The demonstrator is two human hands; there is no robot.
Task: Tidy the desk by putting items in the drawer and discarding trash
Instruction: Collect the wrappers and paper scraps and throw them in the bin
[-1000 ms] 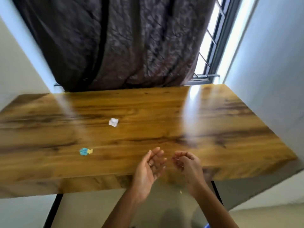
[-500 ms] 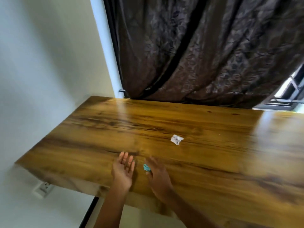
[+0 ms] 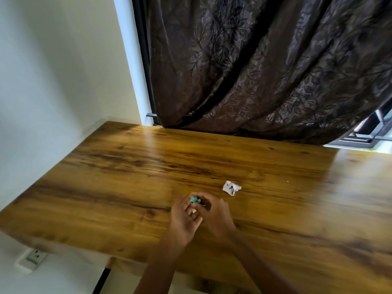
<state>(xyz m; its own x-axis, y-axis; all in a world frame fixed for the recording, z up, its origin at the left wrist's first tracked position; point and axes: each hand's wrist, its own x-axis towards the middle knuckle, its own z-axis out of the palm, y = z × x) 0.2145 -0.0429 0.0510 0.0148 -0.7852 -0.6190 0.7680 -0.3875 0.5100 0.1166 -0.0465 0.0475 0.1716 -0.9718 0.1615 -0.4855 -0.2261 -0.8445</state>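
Observation:
A small teal paper scrap (image 3: 194,199) sits at the fingertips of both hands on the wooden desk (image 3: 118,179). My right hand (image 3: 215,214) curls its fingers over the scrap and pinches it. My left hand (image 3: 182,218) lies loosely cupped against the right, and its fingertips touch the scrap from the left. A pale bit shows between the fingers; I cannot tell what it is. A crumpled white paper (image 3: 231,187) lies on the desk just beyond and right of my hands, apart from them.
A dark patterned curtain (image 3: 254,66) hangs behind the desk's far edge, with a window frame (image 3: 373,128) at the far right. A white wall (image 3: 59,77) closes off the left. A wall socket (image 3: 31,258) sits below the desk's left front corner.
The view swung left. Both hands moved from the desk's front edge onto the top and closed together round the teal scrap, which lay free on the desk before.

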